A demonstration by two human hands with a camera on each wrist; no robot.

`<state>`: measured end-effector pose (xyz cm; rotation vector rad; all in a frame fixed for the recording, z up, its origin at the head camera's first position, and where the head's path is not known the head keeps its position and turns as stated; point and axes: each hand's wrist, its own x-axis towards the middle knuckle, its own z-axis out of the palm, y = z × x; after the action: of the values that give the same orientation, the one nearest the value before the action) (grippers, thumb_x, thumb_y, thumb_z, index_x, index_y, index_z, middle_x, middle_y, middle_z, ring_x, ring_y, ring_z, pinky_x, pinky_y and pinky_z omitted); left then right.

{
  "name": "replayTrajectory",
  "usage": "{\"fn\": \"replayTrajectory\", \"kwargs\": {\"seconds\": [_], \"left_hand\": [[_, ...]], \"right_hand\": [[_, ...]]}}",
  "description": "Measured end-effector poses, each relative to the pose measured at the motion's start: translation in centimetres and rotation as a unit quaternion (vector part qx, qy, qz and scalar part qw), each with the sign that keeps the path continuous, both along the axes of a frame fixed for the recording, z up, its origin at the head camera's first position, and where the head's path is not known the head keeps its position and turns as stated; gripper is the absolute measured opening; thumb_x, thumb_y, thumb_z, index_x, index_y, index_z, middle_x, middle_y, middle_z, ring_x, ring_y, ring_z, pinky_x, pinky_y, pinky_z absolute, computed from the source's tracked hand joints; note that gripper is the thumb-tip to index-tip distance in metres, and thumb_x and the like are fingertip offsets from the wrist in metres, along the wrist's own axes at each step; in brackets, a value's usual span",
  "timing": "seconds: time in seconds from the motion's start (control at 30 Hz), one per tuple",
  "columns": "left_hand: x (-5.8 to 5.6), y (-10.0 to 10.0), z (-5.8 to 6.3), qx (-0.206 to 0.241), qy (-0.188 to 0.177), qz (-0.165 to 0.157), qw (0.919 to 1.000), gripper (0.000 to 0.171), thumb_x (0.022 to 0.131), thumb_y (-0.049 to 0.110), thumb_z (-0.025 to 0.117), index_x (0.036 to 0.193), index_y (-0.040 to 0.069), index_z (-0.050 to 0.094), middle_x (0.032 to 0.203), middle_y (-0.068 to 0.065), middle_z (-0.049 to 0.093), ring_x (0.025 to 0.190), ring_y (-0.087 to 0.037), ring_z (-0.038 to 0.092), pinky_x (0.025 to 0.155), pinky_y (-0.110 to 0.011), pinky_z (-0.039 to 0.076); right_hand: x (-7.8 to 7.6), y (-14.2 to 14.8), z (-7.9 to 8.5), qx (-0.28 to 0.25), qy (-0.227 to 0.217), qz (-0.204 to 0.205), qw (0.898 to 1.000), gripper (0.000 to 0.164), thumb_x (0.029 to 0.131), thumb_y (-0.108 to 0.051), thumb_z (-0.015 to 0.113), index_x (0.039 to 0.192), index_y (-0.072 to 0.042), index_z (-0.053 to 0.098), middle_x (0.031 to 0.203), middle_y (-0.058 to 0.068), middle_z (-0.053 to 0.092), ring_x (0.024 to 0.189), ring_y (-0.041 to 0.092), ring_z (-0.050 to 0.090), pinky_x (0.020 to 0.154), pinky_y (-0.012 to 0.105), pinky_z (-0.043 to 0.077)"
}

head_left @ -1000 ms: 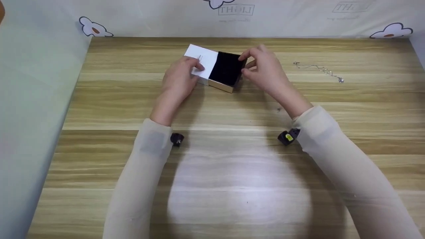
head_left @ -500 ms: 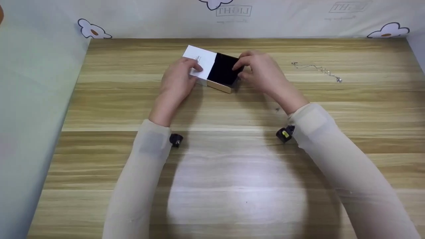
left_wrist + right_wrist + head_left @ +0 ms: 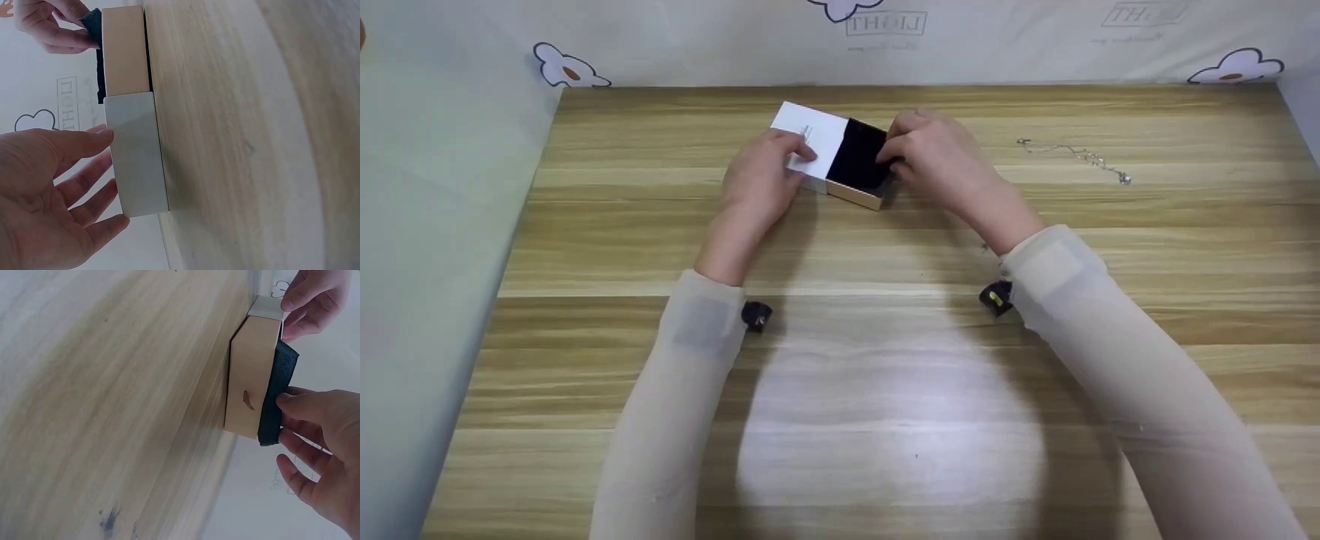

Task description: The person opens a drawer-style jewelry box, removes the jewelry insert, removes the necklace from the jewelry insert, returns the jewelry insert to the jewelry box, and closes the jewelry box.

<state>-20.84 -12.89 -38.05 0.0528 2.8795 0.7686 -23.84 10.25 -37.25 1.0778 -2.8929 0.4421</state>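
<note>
A small drawer-style jewelry box lies at the back of the table, its tan drawer (image 3: 125, 50) pulled partway out of a white sleeve (image 3: 819, 131). My left hand (image 3: 759, 171) holds the sleeve at its left end, thumb and fingertips along its edges. With my right hand (image 3: 941, 156) I pinch a black velvety insert (image 3: 275, 399) between thumb and fingers. One side of that insert is raised and tilted above the drawer's rim. On the drawer's end face a short brown ribbon tab (image 3: 247, 400) sticks out. The drawer's inside is hidden beneath the insert.
To the right of the box lies a thin silver necklace with a sparkling pendant (image 3: 1124, 178). A small dark grey item (image 3: 109, 521) sits on the wood near my right wrist. A white printed wall covering (image 3: 720, 45) rises behind the table's back edge.
My right hand has moved left from the drawer's end onto the black insert and now pinches it, tilting one side up. The left hand and the box stay in place.
</note>
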Motion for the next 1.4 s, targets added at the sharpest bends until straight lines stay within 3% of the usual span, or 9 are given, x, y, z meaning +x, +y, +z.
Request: {"fn": "replayTrajectory", "kwargs": {"seconds": [0.67, 1.0, 1.1, 1.27, 1.4], "left_hand": [[0.01, 0.06, 0.04, -0.004, 0.008, 0.0, 1.0, 0.026, 0.096, 0.009, 0.063, 0.121, 0.014, 0.067, 0.146, -0.006, 0.054, 0.138, -0.027, 0.046, 0.113, -0.043, 0.039], [0.0, 0.06, 0.0, -0.007, 0.012, -0.001, 0.9999, 0.025, 0.096, 0.009, 0.063, 0.12, 0.013, 0.068, 0.145, -0.006, 0.055, 0.136, -0.028, 0.048, 0.111, -0.043, 0.04], [-0.03, 0.0, -0.03, -0.006, 0.015, -0.001, 0.9999, 0.025, 0.095, 0.009, 0.063, 0.119, 0.013, 0.068, 0.144, -0.006, 0.056, 0.136, -0.027, 0.049, 0.111, -0.043, 0.041], [0.03, -0.02, 0.0, -0.001, 0.012, 0.001, 0.9999, 0.025, 0.095, 0.008, 0.062, 0.12, 0.013, 0.068, 0.145, -0.006, 0.055, 0.136, -0.028, 0.048, 0.11, -0.042, 0.041], [0.12, 0.0, 0.06, 0.004, 0.005, 0.003, 1.0, 0.025, 0.096, 0.008, 0.061, 0.12, 0.013, 0.067, 0.146, -0.005, 0.054, 0.135, -0.028, 0.049, 0.108, -0.041, 0.043]], "right_hand": [[-0.14, -0.52, -0.28, 0.024, 0.029, -0.002, 0.999, 0.021, 0.092, -0.005, 0.063, 0.103, -0.013, 0.079, 0.107, 0.008, 0.071, 0.101, 0.031, 0.068, 0.086, 0.048, 0.055], [-0.67, -0.61, -0.68, 0.04, 0.022, 0.005, 0.999, 0.017, 0.094, -0.009, 0.064, 0.103, -0.013, 0.078, 0.108, 0.008, 0.071, 0.101, 0.032, 0.069, 0.087, 0.049, 0.054], [-0.72, -0.6, -0.69, 0.067, -0.001, 0.029, 0.997, 0.021, 0.097, -0.017, 0.062, 0.112, -0.012, 0.075, 0.115, 0.009, 0.07, 0.104, 0.034, 0.067, 0.093, 0.051, 0.052], [-0.74, -0.36, -0.63, 0.115, -0.073, 0.056, 0.989, 0.044, 0.1, -0.041, 0.055, 0.13, -0.012, 0.064, 0.133, 0.009, 0.062, 0.116, 0.037, 0.063, 0.103, 0.054, 0.046], [-0.72, -0.26, -0.6, 0.104, -0.084, 0.058, 0.989, 0.049, 0.096, -0.045, 0.058, 0.132, -0.012, 0.063, 0.133, 0.01, 0.06, 0.122, 0.035, 0.058, 0.106, 0.053, 0.044]]}}
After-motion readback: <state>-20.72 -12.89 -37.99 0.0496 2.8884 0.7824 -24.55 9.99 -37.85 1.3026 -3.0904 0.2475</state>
